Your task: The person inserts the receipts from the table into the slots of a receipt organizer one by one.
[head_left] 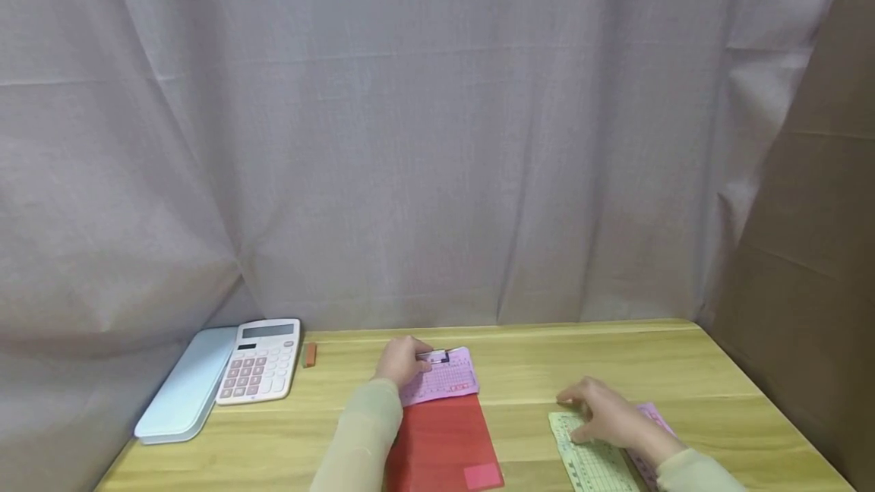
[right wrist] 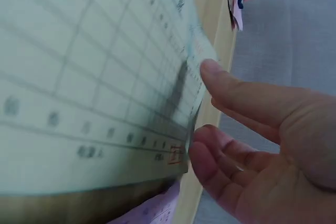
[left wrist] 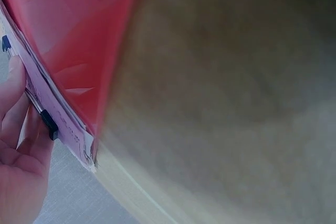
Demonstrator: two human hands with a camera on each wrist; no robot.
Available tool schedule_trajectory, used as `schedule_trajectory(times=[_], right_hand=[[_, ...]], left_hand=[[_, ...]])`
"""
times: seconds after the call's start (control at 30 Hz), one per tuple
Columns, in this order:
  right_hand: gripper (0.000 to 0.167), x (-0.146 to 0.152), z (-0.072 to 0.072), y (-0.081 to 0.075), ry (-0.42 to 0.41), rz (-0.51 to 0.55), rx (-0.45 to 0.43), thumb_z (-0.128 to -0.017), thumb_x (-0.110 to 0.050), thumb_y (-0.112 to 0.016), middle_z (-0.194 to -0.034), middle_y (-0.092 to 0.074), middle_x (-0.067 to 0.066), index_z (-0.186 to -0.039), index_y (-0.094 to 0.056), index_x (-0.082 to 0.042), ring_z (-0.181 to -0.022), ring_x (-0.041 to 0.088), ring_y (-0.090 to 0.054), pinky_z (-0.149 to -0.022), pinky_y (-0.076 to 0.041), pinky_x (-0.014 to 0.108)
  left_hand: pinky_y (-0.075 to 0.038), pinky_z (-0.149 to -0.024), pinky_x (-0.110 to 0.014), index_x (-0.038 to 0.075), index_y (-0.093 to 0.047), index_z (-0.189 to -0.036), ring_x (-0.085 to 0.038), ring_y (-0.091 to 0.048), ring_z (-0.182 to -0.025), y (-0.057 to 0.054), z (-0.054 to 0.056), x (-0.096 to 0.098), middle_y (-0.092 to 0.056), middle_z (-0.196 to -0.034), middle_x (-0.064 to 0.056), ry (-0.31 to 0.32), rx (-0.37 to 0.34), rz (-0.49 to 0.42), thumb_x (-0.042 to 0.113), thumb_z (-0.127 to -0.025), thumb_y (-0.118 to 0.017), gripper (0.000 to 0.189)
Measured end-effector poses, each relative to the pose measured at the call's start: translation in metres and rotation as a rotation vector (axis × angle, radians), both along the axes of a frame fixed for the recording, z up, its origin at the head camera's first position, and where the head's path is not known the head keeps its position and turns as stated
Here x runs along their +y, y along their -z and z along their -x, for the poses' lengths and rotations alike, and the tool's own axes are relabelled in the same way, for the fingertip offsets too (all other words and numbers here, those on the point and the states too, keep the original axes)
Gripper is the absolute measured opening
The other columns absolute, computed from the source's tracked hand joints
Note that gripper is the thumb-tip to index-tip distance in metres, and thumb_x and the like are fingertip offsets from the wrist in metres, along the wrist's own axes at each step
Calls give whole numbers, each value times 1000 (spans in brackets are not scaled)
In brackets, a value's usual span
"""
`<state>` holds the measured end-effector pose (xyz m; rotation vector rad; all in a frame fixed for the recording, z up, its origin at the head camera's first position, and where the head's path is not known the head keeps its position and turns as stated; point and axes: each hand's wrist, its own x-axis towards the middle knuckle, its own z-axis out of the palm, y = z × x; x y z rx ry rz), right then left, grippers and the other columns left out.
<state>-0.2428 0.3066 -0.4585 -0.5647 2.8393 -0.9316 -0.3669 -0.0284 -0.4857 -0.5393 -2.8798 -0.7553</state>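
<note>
My left hand (head_left: 402,361) holds the far end of a clipped stack of pink forms (head_left: 447,380), thumb on top near the clip. Black ends and thin metal wires show on the clip (left wrist: 49,123) along the stack's edge. Under the pink forms lies a red folder (head_left: 444,439) with a pinkish label at its near right corner. On the right, my right hand (head_left: 601,412) hovers at the far edge of a pale green printed form (head_left: 591,454), thumb and fingers apart. Another pink form (head_left: 655,417) lies partly beneath the green one.
A white calculator (head_left: 261,361) and a long pale blue case (head_left: 187,386) lie at the left of the wooden table (head_left: 526,370). Beside the calculator is a small orange-brown block (head_left: 311,354). Grey curtain (head_left: 437,173) hangs behind the table and along its sides.
</note>
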Motion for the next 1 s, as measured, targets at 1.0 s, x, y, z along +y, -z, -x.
schedule_trajectory(times=[1.0], right_hand=[[38,-2,3,12,55,-34,69,-63,-7,-81,-96,-62,6,-91,-57,-12,-91,28,-58,-79,-50,53]], left_hand=[[-52,-86,-38,12,-76,-99,-24,-67,-97,1,0,-2,-73,-96,-4,8,14,2,15,-73,-81,27]])
